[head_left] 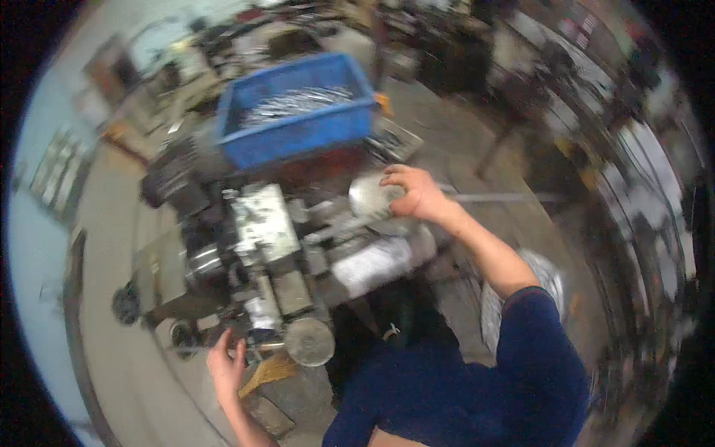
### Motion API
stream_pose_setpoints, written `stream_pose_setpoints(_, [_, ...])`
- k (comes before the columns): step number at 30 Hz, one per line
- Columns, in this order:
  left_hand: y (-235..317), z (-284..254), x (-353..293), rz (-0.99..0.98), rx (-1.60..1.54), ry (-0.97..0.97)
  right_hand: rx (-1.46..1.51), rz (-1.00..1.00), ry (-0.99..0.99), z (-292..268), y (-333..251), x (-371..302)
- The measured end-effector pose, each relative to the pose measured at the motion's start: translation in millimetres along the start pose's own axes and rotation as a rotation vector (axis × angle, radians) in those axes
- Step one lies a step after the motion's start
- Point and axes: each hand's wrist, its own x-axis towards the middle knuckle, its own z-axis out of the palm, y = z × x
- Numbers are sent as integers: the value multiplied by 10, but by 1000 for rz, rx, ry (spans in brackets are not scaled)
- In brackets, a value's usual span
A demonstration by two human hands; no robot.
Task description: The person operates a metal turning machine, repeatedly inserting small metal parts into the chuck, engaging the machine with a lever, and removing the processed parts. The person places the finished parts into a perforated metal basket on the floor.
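My right hand is closed on a round, pale metal handwheel at the right end of a small lathe-like machine. Its fingers bend over the wheel's face and rim. Lower left, my left hand is beside a thin metal rod, finger and thumb apart; blur hides whether they touch it. A second round metal disc sits at the machine's near side, right of that hand. Between my hands lie the machine's bright metal slide block and a shiny cylindrical chuck.
Behind the machine stands a blue crate holding many small shiny metal pieces. A straw brush lies by my left hand. A pale cloth rests on the machine. On the right are a whitish sack and blurred racks; a long bar extends past my right hand.
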Motion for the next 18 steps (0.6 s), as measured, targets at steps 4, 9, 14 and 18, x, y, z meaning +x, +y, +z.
stream_pose_setpoints(4, [-413, 360, 465, 17, 80, -25, 15, 561, 86, -89, 860, -1444])
stream_pose_setpoints(9, [-317, 903, 582, 34, -67, -77, -511, 812, -209, -336, 1733, -3707])
stream_pose_setpoints(14, [-559, 906, 585, -100, -334, -155, -443, 826, -218, 69, 1237, -3898])
stream_pose_setpoints(18, [-86, 819, 492, 12, -77, 15, -433, 730, -261, 256, 1181, -3951])
